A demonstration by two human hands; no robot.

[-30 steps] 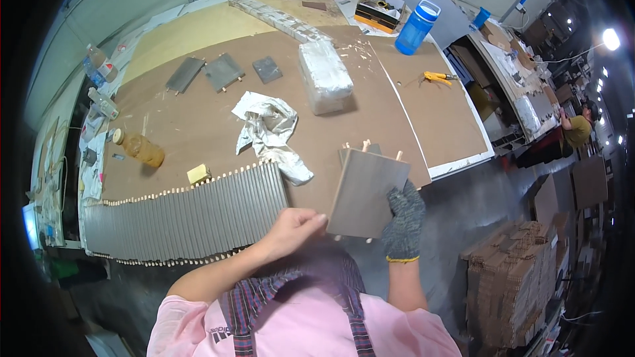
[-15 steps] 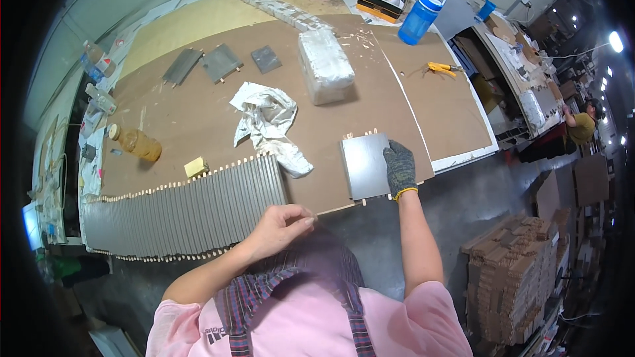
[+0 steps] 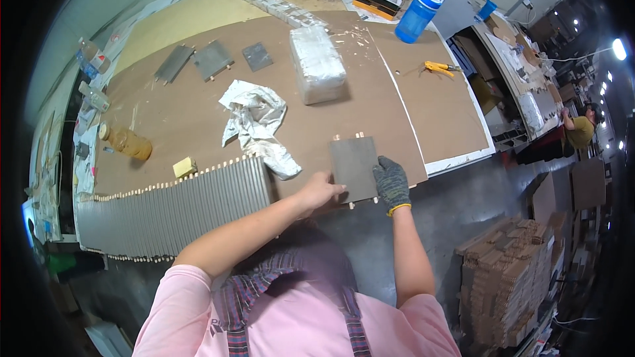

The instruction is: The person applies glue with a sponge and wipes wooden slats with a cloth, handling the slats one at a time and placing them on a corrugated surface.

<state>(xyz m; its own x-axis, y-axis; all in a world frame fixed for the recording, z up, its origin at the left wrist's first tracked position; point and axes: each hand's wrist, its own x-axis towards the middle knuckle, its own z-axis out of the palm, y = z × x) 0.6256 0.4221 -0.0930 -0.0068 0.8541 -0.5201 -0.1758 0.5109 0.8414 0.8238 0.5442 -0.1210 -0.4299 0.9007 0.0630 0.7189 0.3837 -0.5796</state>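
- the flat grey rectangular panel with small wooden pegs along its short edges [image 3: 354, 168] lies on the brown board tabletop [image 3: 198, 112], near the table's front edge.
- the right hand in a dark grey knit glove with a yellow cuff [image 3: 391, 182] rests on the panel's right side, its fingers curled over that edge and gripping it.
- the bare left hand [image 3: 320, 190] meets the panel's lower left corner; fingertips touch the edge, loosely bent, not wrapped around it.
- just left of the panel sits the crumpled white cloth [image 3: 254, 125], and left of that the long row of grey slats standing on edge with peg tips showing [image 3: 172, 208] runs along the table front.
- beyond the panel, farther from the person, lies the block wrapped in clear plastic film [image 3: 317, 63].
- far beyond the panel to the right stands the blue translucent water bottle [image 3: 417, 15]; the yellow-handled pliers [image 3: 440, 67] lie right of the panel, well apart.
- well left of the panel are the small yellow sponge [image 3: 184, 166] and the amber bottle on its side [image 3: 126, 143].
- three more grey panels [image 3: 211, 61] lie far back left of the panel.
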